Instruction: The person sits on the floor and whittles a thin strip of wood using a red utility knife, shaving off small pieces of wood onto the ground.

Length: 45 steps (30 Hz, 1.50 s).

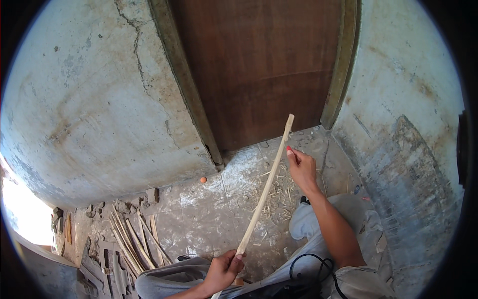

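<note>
Wooden strip (264, 194), long and pale, slants across the middle of the view, from the person's lap up toward the door, its far end raised in front of the doorway. Behind it all stands the cracked, stained wall (99, 99), with the brown door (259, 70) set in a frame beyond the person's reach. Next comes the dusty floor (206, 214), then the seated person's grey trousers (172, 279), whose spread knees seem to leave room for so long a piece between them. Further loose strips (132, 239) lie in a rough bundle just beyond the left knee, probably set there to be handy yet out of the way. The left hand (223, 273) is wrapped around the lower part of the strip, near the lap, apparently to anchor and steady it. The right hand (302, 172) is narrow, thumb and finger pinched on a small red item (289, 148) just beside the upper part; whether this touches the wood, one cannot tell. Thin curled shavings (279, 209) are strewn on the floor under the strip, and a little orange ball (203, 180) sits near the wall's foot.
</note>
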### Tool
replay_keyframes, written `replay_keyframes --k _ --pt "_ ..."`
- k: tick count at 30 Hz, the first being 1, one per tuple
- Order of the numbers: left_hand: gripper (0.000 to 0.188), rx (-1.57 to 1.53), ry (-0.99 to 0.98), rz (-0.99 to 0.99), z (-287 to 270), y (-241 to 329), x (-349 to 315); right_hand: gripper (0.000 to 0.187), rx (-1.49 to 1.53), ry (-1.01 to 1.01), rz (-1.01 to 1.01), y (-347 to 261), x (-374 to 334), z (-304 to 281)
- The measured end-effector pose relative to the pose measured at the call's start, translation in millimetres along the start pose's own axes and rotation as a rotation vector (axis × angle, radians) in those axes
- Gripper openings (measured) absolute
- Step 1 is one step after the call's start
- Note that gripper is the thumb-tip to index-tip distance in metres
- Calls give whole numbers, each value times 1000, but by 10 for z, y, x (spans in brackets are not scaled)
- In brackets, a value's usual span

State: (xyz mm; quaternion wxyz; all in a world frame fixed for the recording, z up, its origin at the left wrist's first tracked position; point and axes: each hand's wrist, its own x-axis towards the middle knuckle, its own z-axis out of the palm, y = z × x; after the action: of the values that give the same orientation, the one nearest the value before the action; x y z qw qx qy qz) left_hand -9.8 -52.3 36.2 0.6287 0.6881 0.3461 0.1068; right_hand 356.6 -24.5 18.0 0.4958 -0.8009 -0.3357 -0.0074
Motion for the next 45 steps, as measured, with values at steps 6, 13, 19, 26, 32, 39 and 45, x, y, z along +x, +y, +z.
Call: replay_keyframes --k 6,13,19,26,32,39,45 --pt "27 -320 -56 -242 -160 91 123 35 667 -204 440 -162 -92 -6" --pt "27 -562 -75 -318 -213 4 359 28 336 -599 -55 -349 -805 223" --pt "26 -568 21 -358 -248 -91 404 28 188 -713 -386 -539 -1130 198" --pt "24 -461 153 -251 -190 -174 434 29 62 -754 -503 -487 -1216 231" --pt "24 -382 192 -173 -169 -154 472 26 31 -745 -568 -568 -1219 167" --pt "25 -294 242 -127 -171 -185 503 24 35 -696 -596 -572 -1281 209" --pt "25 -449 180 -223 -187 -105 461 24 6 -658 -599 -602 -1305 196"
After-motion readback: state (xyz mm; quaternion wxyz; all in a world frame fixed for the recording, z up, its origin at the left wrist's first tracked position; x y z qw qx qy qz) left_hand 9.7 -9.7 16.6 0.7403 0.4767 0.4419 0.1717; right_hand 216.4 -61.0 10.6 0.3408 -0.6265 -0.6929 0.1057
